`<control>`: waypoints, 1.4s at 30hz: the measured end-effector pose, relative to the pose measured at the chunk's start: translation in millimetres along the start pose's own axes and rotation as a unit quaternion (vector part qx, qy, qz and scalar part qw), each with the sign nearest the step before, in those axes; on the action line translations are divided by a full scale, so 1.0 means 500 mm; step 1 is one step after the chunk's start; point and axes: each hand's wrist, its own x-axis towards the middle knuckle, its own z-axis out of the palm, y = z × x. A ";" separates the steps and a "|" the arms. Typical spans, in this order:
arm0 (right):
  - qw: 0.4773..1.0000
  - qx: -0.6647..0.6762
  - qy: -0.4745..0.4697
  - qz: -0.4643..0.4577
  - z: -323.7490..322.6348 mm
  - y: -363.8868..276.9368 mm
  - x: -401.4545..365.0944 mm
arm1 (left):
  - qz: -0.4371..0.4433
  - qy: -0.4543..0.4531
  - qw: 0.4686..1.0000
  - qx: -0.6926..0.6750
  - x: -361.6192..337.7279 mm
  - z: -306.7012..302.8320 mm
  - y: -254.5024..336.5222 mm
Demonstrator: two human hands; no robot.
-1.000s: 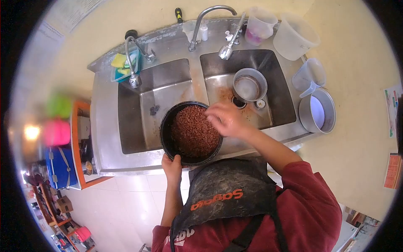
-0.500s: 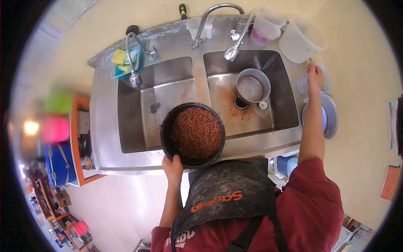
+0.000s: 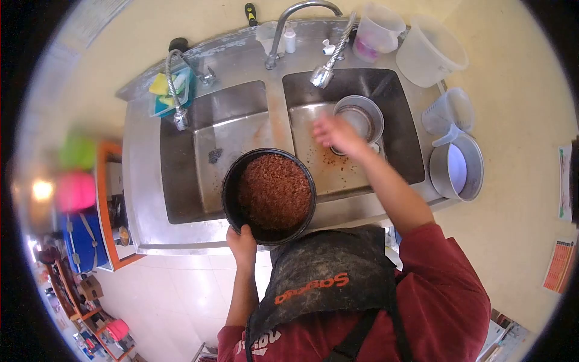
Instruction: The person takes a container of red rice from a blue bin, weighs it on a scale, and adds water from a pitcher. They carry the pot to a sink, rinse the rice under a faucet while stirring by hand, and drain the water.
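Note:
My left hand (image 3: 242, 242) grips the near rim of a round black bowl (image 3: 227, 199), thumb over the edge. Reddish-brown grains (image 3: 278, 190) fill much of this bowl, which is held over the front edge of the double sink. Slightly blurred, my right hand (image 3: 339, 134) hovers above the right basin (image 3: 395, 154), fingers apart and nothing seen in them. Just beside it in that basin is a round metal pot (image 3: 375, 117), partly covered by the hand. Brown grains are scattered on the basin floor, and the forearm passes over the sink's front edge.
A curved faucet (image 3: 304, 7) and two flexible spray taps, one of them a right spray head (image 3: 322, 76), reach over the sink. Clear plastic jugs (image 3: 449, 111) and a metal pan (image 3: 473, 169) stand on the right. A tub of sponges (image 3: 172, 90) sits at the left.
My right hand has moved left from the jug on the right counter to above the right basin. My left hand keeps its hold on the bowl. The view has shifted slightly.

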 end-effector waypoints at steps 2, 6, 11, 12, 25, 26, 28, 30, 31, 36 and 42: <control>0.992 -0.086 -0.002 -0.090 0.091 -0.035 -0.076 | -0.036 -0.006 0.999 -0.018 -0.011 0.009 0.039; 0.960 -0.273 0.006 -0.063 0.155 -0.011 -0.121 | -0.048 -0.031 0.991 -0.122 0.000 0.018 0.015; 0.961 -0.262 -0.016 -0.083 0.167 -0.071 -0.157 | -0.041 -0.070 0.987 -0.137 0.024 -0.002 -0.010; 0.959 -0.269 -0.018 -0.090 0.170 -0.089 -0.162 | -0.058 -0.083 0.984 -0.144 0.033 -0.006 -0.022; 0.873 -0.431 0.029 -0.226 0.210 -0.230 -0.241 | -0.078 -0.118 0.931 -0.337 0.020 0.030 -0.057; 0.896 -0.409 0.033 -0.172 0.191 -0.226 -0.219 | -0.058 -0.111 0.958 -0.257 0.013 0.016 -0.046; 0.902 -0.386 0.063 -0.184 0.169 -0.137 -0.185 | -0.012 -0.088 0.991 -0.100 0.004 -0.012 0.047; 0.915 -0.373 0.077 -0.136 0.165 -0.086 -0.201 | -0.010 -0.083 0.993 -0.083 0.012 -0.023 0.047; 0.921 -0.366 0.083 -0.107 0.163 -0.065 -0.214 | 0.008 -0.082 0.995 -0.052 0.003 -0.035 0.076; 0.924 -0.379 -0.040 -0.008 0.149 -0.034 -0.227 | 0.050 -0.081 0.994 0.055 0.016 -0.046 0.060; 0.737 -0.631 -0.024 -0.241 0.176 -0.144 -0.249 | 0.106 -0.068 0.982 0.141 0.021 -0.043 0.057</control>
